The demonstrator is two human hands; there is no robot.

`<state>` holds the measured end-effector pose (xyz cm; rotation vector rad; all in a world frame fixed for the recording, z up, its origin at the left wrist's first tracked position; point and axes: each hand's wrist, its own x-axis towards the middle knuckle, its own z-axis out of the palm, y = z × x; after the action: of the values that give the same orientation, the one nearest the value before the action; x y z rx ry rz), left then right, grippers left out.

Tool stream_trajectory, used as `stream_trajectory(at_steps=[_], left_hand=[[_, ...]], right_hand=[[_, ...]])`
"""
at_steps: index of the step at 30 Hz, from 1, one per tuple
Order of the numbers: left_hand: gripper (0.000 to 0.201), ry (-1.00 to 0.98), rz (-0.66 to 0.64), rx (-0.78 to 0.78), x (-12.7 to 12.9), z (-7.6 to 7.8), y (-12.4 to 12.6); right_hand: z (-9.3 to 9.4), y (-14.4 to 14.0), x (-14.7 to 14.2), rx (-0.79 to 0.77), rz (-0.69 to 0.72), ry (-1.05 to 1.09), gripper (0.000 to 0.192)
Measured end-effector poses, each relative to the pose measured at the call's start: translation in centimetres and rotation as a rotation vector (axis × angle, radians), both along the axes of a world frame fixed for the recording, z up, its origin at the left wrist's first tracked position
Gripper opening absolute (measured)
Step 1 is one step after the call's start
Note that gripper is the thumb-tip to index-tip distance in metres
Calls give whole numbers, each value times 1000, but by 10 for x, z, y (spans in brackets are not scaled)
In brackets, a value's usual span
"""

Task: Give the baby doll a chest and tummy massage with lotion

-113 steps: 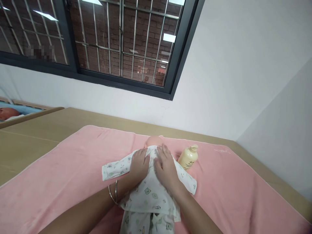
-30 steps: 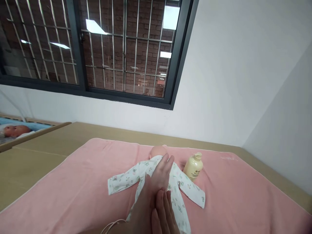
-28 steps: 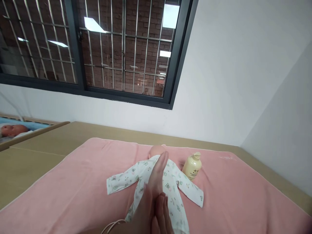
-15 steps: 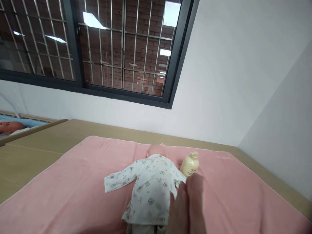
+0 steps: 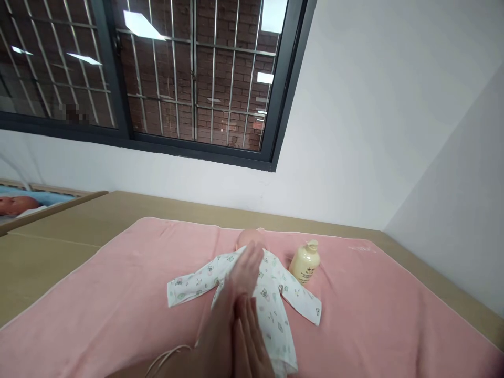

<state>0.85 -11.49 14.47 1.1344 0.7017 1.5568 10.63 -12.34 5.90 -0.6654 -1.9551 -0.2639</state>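
My left hand (image 5: pixel 243 273), with a thin pale cord around its wrist, reaches up the middle of the view with fingers stretched out. Against its palm side, lower down, lies my right hand (image 5: pixel 252 338), its fingers also straight and close together. Neither hand shows anything in its grasp. Behind them a baby doll (image 5: pixel 252 238) lies on the pink sheet, its face not visible. It wears a white long-sleeved top (image 5: pixel 271 299) with small printed figures, partly covered by my hands. Beside the doll's right-hand shoulder in view stands a cream pump bottle (image 5: pixel 305 262).
The pink sheet (image 5: pixel 118 294) covers much of a wooden table (image 5: pixel 55 231). At the far left, another doll (image 5: pixel 18 205) lies on blue bedding behind a wooden rail. A white wall (image 5: pixel 346 115) and a barred, dark-framed window (image 5: pixel 271 152) rise behind.
My hands have shifted left from beside the bottle to in front of the doll's top. My left hand now reaches higher than my right. The sleeve near the bottle has come into full view.
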Motion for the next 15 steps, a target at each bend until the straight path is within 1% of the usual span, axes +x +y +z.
stream_trajectory(at_steps=[1,3,5,6,8,10,11,12,14,15], left_hand=[[56,-19,10,8,0,3,6],[66,-62,56,36,-1,6,21],[67,-88,130,69,-3,3,41],[66,-80,176,82,-3,-2,52],[61,18,284,82,-5,-18,76],[56,228,374,92,-6,-41,99],[54,326,394,101,-6,-54,109],[53,398,385,104,-5,-65,118],[50,471,383,64,-3,-85,131],[49,504,380,42,-1,-92,135]], right_hand=[[2,-2,0,-34,15,-28,82],[13,-6,7,-98,69,-67,75],[28,-6,22,-109,133,-22,60],[35,-4,28,-113,149,22,52],[43,9,38,-161,144,107,39],[42,32,41,-285,122,139,35],[37,46,40,-353,99,146,35],[31,61,38,-410,51,134,36],[18,89,32,-504,-38,46,41],[13,100,30,-565,-38,-13,47]])
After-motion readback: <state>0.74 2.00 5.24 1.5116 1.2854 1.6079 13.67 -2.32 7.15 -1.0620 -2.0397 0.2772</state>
